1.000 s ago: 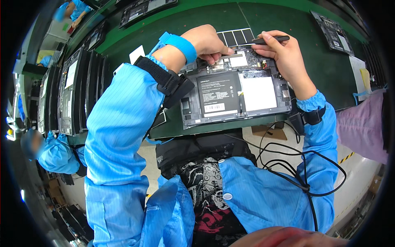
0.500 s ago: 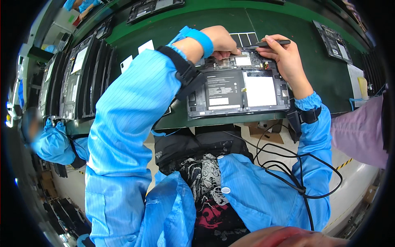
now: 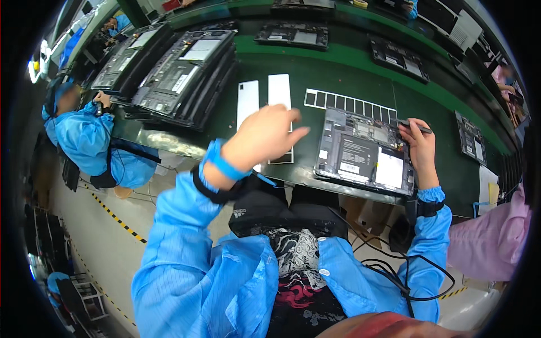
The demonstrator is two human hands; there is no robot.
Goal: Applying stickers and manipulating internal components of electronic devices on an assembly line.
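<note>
An open laptop base (image 3: 350, 159) with its battery and circuit board bared lies on the green table in front of me. Black tweezers (image 3: 418, 127) are held in my right hand (image 3: 421, 147), fingers closed round them, tips over the laptop's upper right corner. My left hand (image 3: 264, 138) hovers left of the laptop, above white strips (image 3: 279, 89), thumb apart from the bent fingers and nothing visible in it. Another white strip (image 3: 247, 101) lies beside it. Behind the laptop lies a white sheet with a row of black rectangles (image 3: 349, 106).
Stacked laptop bases (image 3: 179, 76) stand at the left, and another base (image 3: 470, 138) lies at the right. More bases (image 3: 293, 35) sit along the far side. A co-worker in blue (image 3: 98, 132) is at the left; a pink sleeve (image 3: 487, 245) shows at right. Black cables (image 3: 394, 256) hang by my right arm.
My left hand has left the laptop's board and moved left over the white strips. The right hand stays at the laptop's upper right with the tweezers. The view has shifted left.
</note>
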